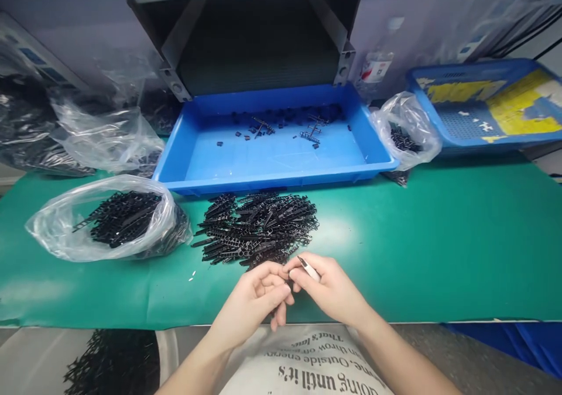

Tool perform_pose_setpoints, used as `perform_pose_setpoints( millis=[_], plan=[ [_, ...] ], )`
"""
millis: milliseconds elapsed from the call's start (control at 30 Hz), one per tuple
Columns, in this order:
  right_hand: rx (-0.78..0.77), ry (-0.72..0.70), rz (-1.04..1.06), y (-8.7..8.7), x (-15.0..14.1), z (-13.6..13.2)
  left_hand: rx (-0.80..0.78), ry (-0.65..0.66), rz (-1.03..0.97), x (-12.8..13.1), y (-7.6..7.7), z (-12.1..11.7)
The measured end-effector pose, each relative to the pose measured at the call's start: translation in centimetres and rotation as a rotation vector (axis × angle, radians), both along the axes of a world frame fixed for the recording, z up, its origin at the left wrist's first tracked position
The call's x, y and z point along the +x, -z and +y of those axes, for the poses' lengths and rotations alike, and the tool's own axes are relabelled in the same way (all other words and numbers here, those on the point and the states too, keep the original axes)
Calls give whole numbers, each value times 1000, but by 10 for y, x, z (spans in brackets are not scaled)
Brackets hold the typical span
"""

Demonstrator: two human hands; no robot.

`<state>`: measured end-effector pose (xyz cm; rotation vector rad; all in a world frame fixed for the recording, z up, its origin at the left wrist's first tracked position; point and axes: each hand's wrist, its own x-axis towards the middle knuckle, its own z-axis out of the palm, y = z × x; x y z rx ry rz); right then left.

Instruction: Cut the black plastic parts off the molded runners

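Both my hands meet at the front of the green table, fingertips almost touching. In my right hand point(331, 287) is a slim white tool with a dark tip point(309, 269), gripped between thumb and fingers; its exact kind is unclear. My left hand point(259, 295) is closed, thumb against the fingers; a dark bit shows at the fingertips, but what it is stays mostly hidden. Just beyond lies a pile of black plastic strips point(263, 225) with ladder-like and ringed shapes.
Behind the pile stands a blue tray point(272, 175) holding scattered black pieces, below a dark slanted panel point(263, 38). Open plastic bags of black parts stand left point(167, 225) and right point(421, 149). A blue basket point(456, 140) is back right; a bin point(169, 354) sits below the table.
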<state>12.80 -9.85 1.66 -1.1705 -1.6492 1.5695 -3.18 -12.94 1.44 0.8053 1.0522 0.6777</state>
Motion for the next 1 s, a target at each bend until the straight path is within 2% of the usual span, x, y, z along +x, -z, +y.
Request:
perform_pose_setpoints(
  millis=[133,267,333,500,767,1000],
  plan=[
    [137,3,-105,4,10,-2,18,-67,25,0,-3,0],
    [282,-161,-265,4,21,-9,35,-151,24,-1,-1,1],
    [347,-199,-319,2,22,-13,33,-159,19,-1,0,1],
    [493,-178,-356,2,17,-19,29,-160,33,1,-2,2],
    [572,-178,-409,2,17,-19,45,-183,73,6,-5,0],
    [572,-85,-433,3,9,-25,57,-206,129,11,-3,0]
  ],
)
